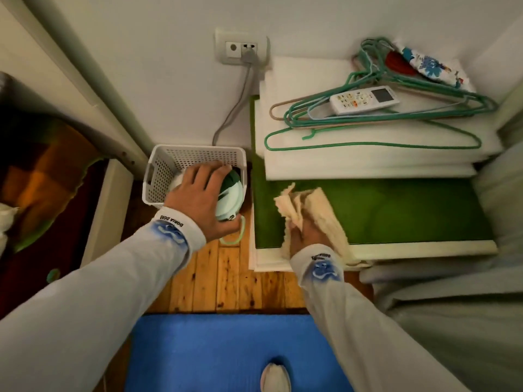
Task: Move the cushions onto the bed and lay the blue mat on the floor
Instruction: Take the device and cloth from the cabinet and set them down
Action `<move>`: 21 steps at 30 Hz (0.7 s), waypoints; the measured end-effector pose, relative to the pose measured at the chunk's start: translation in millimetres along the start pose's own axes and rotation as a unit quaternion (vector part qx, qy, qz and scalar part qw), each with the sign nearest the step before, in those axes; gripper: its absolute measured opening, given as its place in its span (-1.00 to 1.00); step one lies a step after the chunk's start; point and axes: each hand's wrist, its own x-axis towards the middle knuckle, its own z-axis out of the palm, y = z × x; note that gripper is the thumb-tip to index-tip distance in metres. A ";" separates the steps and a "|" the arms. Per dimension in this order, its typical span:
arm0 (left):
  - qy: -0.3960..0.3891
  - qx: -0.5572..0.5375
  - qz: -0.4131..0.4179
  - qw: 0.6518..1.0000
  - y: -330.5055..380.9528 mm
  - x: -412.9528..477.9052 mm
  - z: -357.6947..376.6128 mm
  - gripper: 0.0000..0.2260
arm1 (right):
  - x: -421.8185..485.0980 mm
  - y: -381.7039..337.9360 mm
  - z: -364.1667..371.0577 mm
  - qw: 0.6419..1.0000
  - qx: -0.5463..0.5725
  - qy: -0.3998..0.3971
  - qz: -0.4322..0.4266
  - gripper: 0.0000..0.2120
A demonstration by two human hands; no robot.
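Note:
The blue mat [215, 352] lies flat on the wooden floor at the bottom of the view, with a foot in a white shoe [275, 377] on it. My left hand [202, 193] grips a round green and white object [230, 196] at the edge of a white perforated basket [181, 171]. My right hand [307, 233] is closed around a cream cloth [305, 207] on a green-topped surface [382, 210]. A stack of white folded pads [368, 157] rests at the back of that surface. No bed shows clearly.
Several green wire hangers [382, 128], a white remote control [365, 99] and a flowered pouch [430, 66] lie on the white stack. A grey cable [235, 108] runs from a wall socket [244, 49]. White fabric [452, 306] hangs at right; a white door frame [73, 80] stands at left.

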 end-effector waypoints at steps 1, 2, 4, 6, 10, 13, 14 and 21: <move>-0.005 -0.004 -0.025 1.000 -16.2 -5.8 3.8 -0.17 | -12.8 -19.9 18.2 0.998 0.038 -0.013 -0.048 -0.45; -0.007 -0.010 -0.054 0.998 -36.7 -12.6 9.5 -0.16 | -23.6 -40.8 42.2 0.992 0.103 -0.033 -0.070 -0.45; 0.001 -0.006 -0.091 0.996 -75.0 -25.0 27.2 -0.14 | -30.1 -68.9 89.5 0.963 0.248 -0.109 -0.009 -0.52; 0.007 -0.002 -0.120 0.993 -110.9 -38.6 53.9 -0.13 | -23.6 -81.9 127.8 0.931 0.317 -0.170 0.065 -0.56; -0.008 0.015 -0.143 0.990 -170.4 -65.0 139.2 -0.12 | 15.6 -64.5 218.7 0.912 0.350 -0.176 0.118 -0.58; -0.018 0.009 -0.153 0.988 -202.9 -75.3 217.2 -0.10 | 60.7 -35.5 294.1 0.927 0.306 -0.180 0.121 -0.50; -0.025 0.005 -0.161 0.987 -212.9 -78.8 246.1 -0.10 | 75.1 -26.7 320.7 0.935 0.278 -0.188 0.114 -0.48; -0.013 -0.037 -0.185 0.982 -256.0 -90.6 396.1 -0.16 | 148.3 24.0 445.9 0.981 0.114 -0.153 0.022 -0.47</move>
